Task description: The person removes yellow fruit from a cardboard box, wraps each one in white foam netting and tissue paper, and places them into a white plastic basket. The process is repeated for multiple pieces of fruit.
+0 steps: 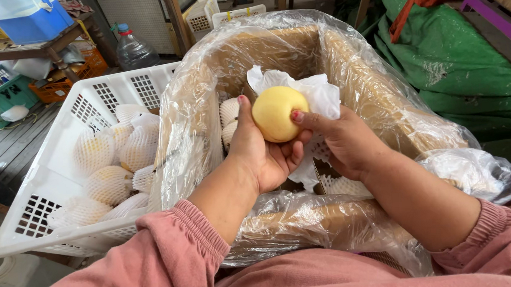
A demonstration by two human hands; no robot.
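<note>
Both hands, left hand (pixel 262 152) and right hand (pixel 341 141), grip a yellow fruit (pixel 278 114), seemingly over white paper (pixel 317 92).

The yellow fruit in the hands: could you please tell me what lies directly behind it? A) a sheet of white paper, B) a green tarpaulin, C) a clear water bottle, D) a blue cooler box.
A: the yellow fruit sits in the left hand with crumpled white paper behind it, while the right hand touches its side over the plastic-lined cardboard box.
</note>
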